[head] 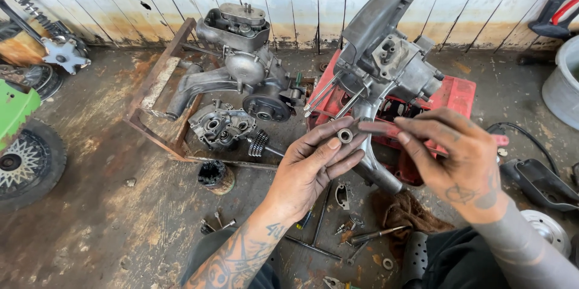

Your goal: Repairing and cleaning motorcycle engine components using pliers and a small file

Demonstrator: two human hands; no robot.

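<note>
Red tray [461,93] on the floor holds a grey engine casing [386,54], standing tilted with studs pointing toward the hands. Rusty metal frame [158,78] to its left holds a second engine [247,66] and a crankcase half [220,125]. Left hand [316,165] is palm-up, fingers extended, thumb pressing a small metal bush [345,136] onto the fingertips, just in front of the casing. Right hand [449,156] is palm-down, fingers spread and empty, fingertips just beside the bush. Loose tools [338,235] and a brown rag [404,212] lie below.
</note>
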